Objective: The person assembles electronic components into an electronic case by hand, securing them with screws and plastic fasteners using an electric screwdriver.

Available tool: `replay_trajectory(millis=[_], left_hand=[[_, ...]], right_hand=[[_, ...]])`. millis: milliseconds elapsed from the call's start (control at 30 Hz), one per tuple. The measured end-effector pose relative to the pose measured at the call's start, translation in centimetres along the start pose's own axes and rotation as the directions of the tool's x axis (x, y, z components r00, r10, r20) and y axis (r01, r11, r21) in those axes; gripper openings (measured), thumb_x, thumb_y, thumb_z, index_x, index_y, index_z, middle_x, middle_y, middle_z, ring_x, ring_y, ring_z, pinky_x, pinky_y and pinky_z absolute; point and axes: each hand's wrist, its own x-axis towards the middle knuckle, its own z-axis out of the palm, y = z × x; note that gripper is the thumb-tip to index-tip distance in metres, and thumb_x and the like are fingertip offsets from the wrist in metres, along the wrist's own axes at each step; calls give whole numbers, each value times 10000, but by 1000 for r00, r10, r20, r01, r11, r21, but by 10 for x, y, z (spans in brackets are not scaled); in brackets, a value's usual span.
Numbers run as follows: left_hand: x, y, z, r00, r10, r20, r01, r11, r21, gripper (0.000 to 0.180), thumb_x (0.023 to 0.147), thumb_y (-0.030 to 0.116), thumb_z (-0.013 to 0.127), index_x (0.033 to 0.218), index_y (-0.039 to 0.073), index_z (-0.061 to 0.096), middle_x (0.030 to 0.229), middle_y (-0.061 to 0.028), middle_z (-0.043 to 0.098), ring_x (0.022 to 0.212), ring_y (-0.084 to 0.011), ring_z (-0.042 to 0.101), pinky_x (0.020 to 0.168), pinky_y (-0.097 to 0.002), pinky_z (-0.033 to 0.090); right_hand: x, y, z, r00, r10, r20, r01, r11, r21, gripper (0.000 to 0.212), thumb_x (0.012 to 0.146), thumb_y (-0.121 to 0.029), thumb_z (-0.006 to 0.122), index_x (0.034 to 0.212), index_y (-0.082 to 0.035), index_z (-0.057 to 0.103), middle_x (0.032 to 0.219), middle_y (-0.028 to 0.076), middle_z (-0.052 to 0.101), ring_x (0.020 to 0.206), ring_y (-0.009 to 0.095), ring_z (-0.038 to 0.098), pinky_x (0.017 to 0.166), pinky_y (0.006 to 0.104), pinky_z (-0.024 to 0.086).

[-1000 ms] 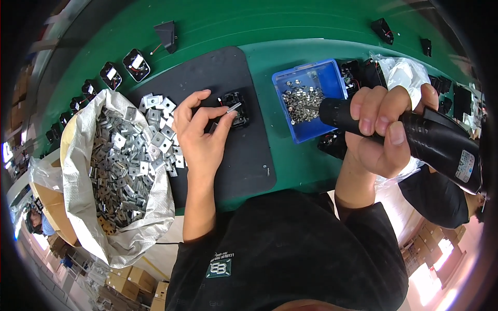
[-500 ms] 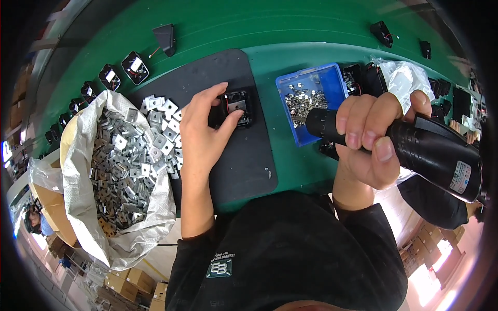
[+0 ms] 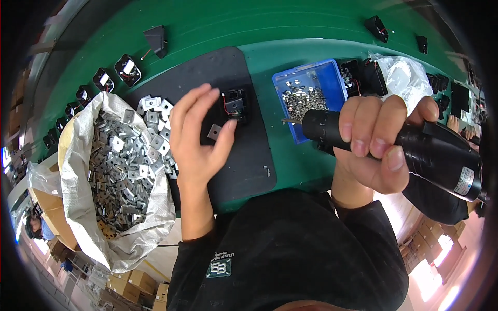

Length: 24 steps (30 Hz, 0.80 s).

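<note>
Driver (image 3: 430,153), just one, sits clasped in the right hand (image 3: 374,140); the left hand (image 3: 199,140), loosely spread, holds nothing beside one loose plate (image 3: 214,132) and one black housing (image 3: 240,115) on the mat (image 3: 238,171). Two black parts (image 3: 376,29) lie on the far green surface (image 3: 259,23).

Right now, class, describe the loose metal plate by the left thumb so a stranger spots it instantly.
Find the black mat, then the open left hand over it. Between its thumb and fingers shows a silver square plate with a hole. Unlike its lookalikes, it lies apart from the heap and outside the black housing.
</note>
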Motion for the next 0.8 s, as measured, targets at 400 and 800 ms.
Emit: replay_trajectory(millis=[400, 800], left_hand=[[-12, 41, 26, 988, -16, 152, 60, 955, -292, 205, 711, 30, 770, 902, -12, 709, 739, -92, 693, 626, -191, 641, 579, -288, 470], [-11, 42, 13, 975, 95, 199, -66, 987, -150, 245, 668, -38, 742, 910, -17, 704, 819, -102, 710, 689, -222, 667, 635, -297, 493]], right_hand=[[6, -11, 11, 1000, 10, 22, -12, 995, 102, 483, 813, -114, 638, 1245, -150, 427, 759, -32, 531, 611, 91, 512, 615, 248, 442], [6, -8, 4, 989, 45, 142, -61, 992, 108, 516, 847, -108, 636, 1302, -153, 396, 758, -25, 521, 605, 97, 509, 605, 253, 450]])
